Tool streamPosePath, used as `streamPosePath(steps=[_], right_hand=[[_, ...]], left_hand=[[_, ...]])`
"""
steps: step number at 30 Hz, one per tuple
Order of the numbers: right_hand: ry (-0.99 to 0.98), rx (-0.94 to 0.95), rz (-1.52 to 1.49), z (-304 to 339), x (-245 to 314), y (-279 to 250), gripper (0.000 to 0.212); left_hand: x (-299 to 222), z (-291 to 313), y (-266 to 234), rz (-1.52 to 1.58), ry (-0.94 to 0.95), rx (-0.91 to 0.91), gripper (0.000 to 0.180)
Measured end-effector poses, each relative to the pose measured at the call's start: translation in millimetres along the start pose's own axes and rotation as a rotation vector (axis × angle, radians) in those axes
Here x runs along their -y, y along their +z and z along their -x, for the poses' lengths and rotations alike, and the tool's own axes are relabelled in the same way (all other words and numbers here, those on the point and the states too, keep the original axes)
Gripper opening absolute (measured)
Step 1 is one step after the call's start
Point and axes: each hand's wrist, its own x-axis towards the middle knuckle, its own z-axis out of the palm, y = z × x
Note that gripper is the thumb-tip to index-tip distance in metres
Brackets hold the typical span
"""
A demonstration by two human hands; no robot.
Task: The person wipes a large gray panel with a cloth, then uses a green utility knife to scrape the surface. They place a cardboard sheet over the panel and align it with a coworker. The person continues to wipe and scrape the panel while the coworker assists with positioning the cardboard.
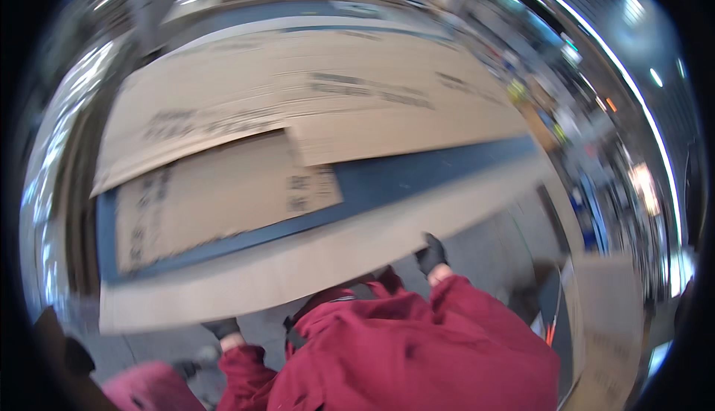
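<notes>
A wide brown cardboard sheet [246, 292] spans the view in front of me, its near edge close to my body. My right hand [432, 255], in a dark glove, is closed on that edge, the thumb on top and the fingers out of sight below. Farther left, my left hand [223, 327], also gloved, holds the same edge from beneath; its fingers are mostly hidden under the sheet. On the sheet lies a dark blue-grey panel [417, 171]. A smaller printed cardboard piece [223, 195] and a larger printed cardboard sheet [223, 83] partly cover the panel.
Long stacked material [74, 165] runs along the left side. At the lower right stands a cardboard box or folded board [607, 322]. Pink cloth [153, 389] shows at the lower left. The grey floor [499, 240] is visible beyond my right hand; the surroundings are motion-blurred.
</notes>
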Motion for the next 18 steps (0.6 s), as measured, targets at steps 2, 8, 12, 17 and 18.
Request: streamPosePath(steps=[2,8,12,17,18], right_hand=[[-0.066,0.063,0.042,-4,1,14,0.032],[-0.009,0.029,-0.111,2,40,14,0.034],[-0.187,-0.078,-0.323,-55,101,-29,0.033],[-0.338,0.048,-0.193,-103,174,-114,0.036],[-0.33,0.099,-0.072,-104,189,-133,0.042]], left_hand=[[17,11,32,-1.29,0.066,0.211,0.045],[9,19,73,-1.73,0.171,0.275,0.046],[5,18,98,-1.566,0.161,0.226,0.046],[2,98,122,0.062,-0.32,-0.018,0.046],[0,126,129,0.337,-0.355,-0.067,0.046]])
